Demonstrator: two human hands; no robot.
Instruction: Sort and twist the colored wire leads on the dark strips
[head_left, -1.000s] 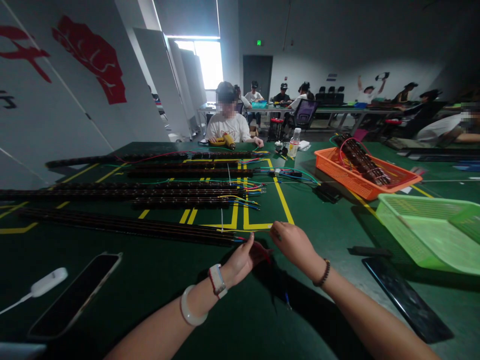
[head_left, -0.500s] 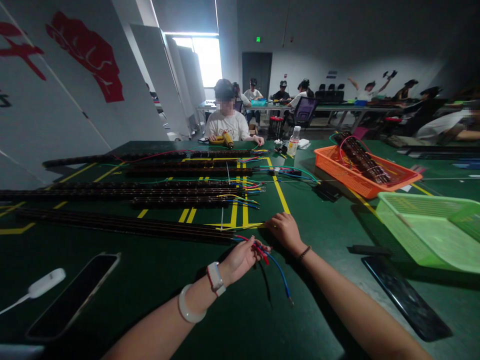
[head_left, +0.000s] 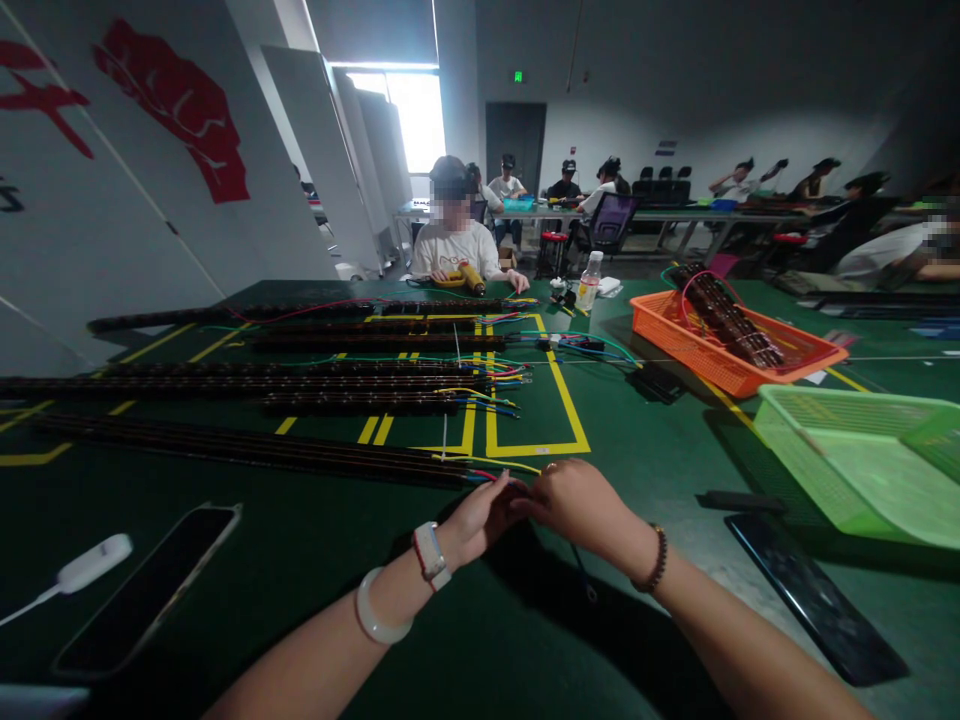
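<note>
A long black cable bundle [head_left: 300,452] lies along the near side of the table, its coloured wires reaching toward my hands. My left hand [head_left: 480,522] is closed around the red and blue wires [head_left: 480,476] close to the bundle's end. Against its fingertips rests my right hand [head_left: 581,508], knuckles up and fingers closed. The yellow wire [head_left: 510,464] runs from the bundle into my right hand. Below the hands a dark wire with a ring terminal [head_left: 591,592] hangs in shadow. Both hands hide most of the wire ends.
More black bundles [head_left: 360,382] lie farther back, over yellow tape lines. An orange basket [head_left: 697,352] and a green basket [head_left: 810,470] stand at right. Phones lie at left [head_left: 150,590] and right [head_left: 817,600]. A co-worker [head_left: 459,245] sits across the table near a bottle [head_left: 589,282].
My right hand has come down and closer, meeting my left fingertips, with the yellow wire drawn along. The red and blue wire ends are now mostly covered. The left hand has barely moved.
</note>
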